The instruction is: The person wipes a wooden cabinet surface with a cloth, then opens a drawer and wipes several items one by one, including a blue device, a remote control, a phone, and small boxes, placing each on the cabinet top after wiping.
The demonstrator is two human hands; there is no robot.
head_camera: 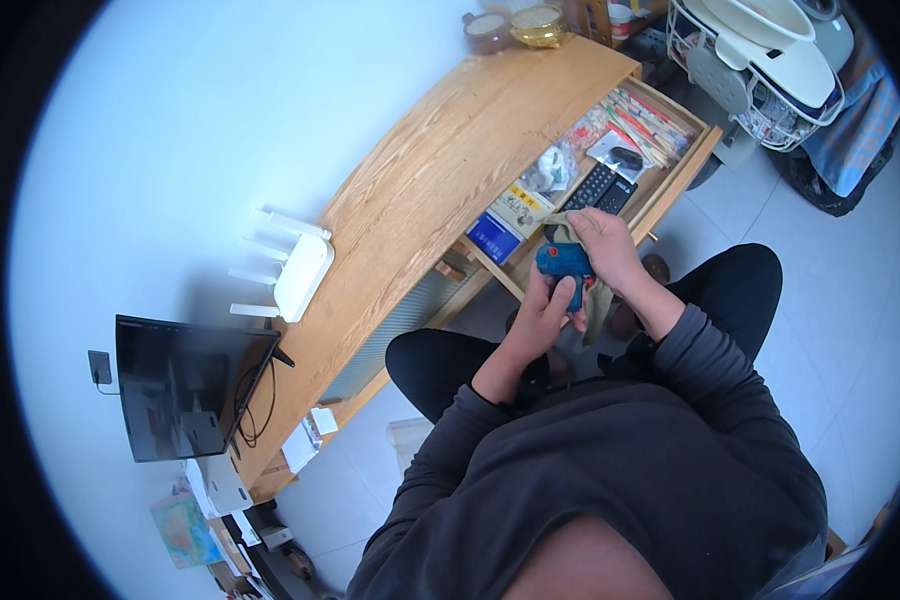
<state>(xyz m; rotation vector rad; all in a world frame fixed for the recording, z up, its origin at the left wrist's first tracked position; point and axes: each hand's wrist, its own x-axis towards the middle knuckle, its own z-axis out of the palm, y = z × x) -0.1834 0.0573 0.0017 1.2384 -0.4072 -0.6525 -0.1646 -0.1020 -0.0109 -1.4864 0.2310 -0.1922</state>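
My left hand (544,315) is closed around the handle of a small blue power tool (562,259), which looks like a cordless driver. A greenish cloth (597,315) is pinched in my right hand (604,244), held against the tool's far end and hanging down beside it. Both hands are over the near part of an open wooden drawer (679,187). In the drawer lie a black remote control (589,187), a blue box (494,236), a yellow and white box (523,208), a clear plastic bag (555,166) and a bundle of thin sticks (641,124).
The drawer juts from a long wooden cabinet (420,157) along the wall. On its top stand a white router (304,277), a monitor (195,386) and a gold pot (538,26). A white wire basket (787,127) stands at the upper right, beyond the drawer.
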